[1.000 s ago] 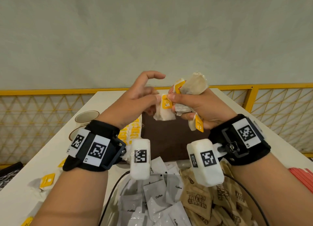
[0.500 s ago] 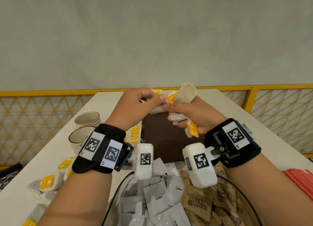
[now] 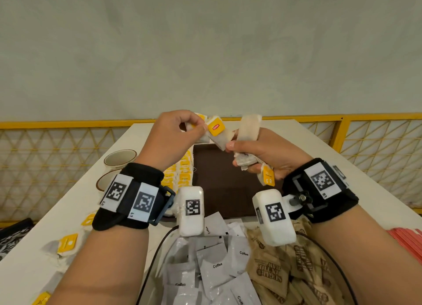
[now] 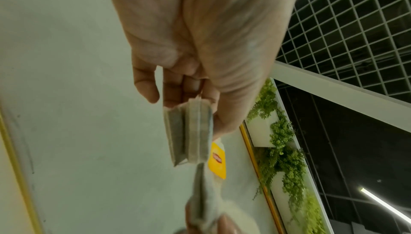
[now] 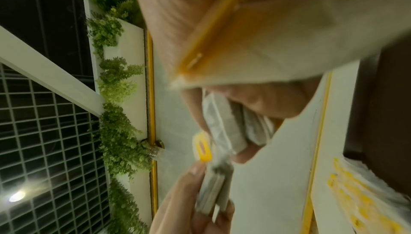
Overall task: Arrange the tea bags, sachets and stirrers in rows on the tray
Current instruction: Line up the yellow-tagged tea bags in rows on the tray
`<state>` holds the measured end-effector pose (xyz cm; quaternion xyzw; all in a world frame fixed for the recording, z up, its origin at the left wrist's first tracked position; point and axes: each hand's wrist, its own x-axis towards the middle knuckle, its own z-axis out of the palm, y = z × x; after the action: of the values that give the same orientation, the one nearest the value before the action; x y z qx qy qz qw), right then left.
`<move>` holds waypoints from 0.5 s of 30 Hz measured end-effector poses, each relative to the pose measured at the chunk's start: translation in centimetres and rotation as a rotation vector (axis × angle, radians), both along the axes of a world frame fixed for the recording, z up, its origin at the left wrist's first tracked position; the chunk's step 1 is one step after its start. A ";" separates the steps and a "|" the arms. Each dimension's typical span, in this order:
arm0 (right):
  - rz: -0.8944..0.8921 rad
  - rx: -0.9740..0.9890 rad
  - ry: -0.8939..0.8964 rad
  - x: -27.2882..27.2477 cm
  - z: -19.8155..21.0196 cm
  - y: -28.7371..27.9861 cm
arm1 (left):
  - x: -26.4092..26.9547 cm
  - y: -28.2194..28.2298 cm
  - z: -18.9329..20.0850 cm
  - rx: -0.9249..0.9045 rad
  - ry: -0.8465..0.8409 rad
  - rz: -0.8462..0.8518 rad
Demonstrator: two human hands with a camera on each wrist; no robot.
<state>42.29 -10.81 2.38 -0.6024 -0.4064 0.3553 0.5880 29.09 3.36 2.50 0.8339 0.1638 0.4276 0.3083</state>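
I had both hands raised above the dark brown rectangular tray [image 3: 219,181], because the tea bags were tangled and needed separating before any could go down flat. My right hand [image 3: 262,155] was clenched round a bundle of pale paper tea bags [image 3: 247,131], one sticking up past the knuckles and a yellow tag [image 3: 267,178] dangling below on its string; it served as the holder, a stock to draw from. My left hand [image 3: 170,137] was pinching a single tea bag with a yellow Lipton tag [image 3: 215,127] at its top edge, thumb against curled fingers, apparently to peel it from the bundle. In the left wrist view that bag [image 4: 189,132] hung edge-on below the fingertips, touching the next one, so I judged it not yet free.

The row of yellow-tagged tea bags [image 3: 182,172] already lay along the tray's left edge, which explains why the left hand did the placing: it was on that side. Most of the tray was bare. Loose tea bags [image 3: 65,244] lay on the white desk [image 3: 342,167] to the left, near two cream ceramic cups [image 3: 118,159]. The white coffee sachets [image 3: 217,266] and brown paper sugar sachets [image 3: 296,263] sat heaped in a bin nearest me, not yet arranged, and red stirrers [image 3: 408,236] waited at the right edge. I judged the task early.
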 end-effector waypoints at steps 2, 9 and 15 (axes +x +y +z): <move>-0.049 0.030 0.010 0.5 0.3 -0.2 | -0.3 0.2 0.1 0.012 0.019 -0.014; -0.006 0.127 -0.075 0.3 0.8 -0.8 | 0.3 -0.7 -0.4 0.062 0.144 -0.140; -0.081 0.090 -0.152 0.9 0.5 -0.8 | 0.4 -0.3 -0.7 0.070 0.198 -0.136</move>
<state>43.23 -11.61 2.88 -0.6165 -0.4407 0.2660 0.5958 29.45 3.03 1.80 0.8913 0.1214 0.3269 0.2897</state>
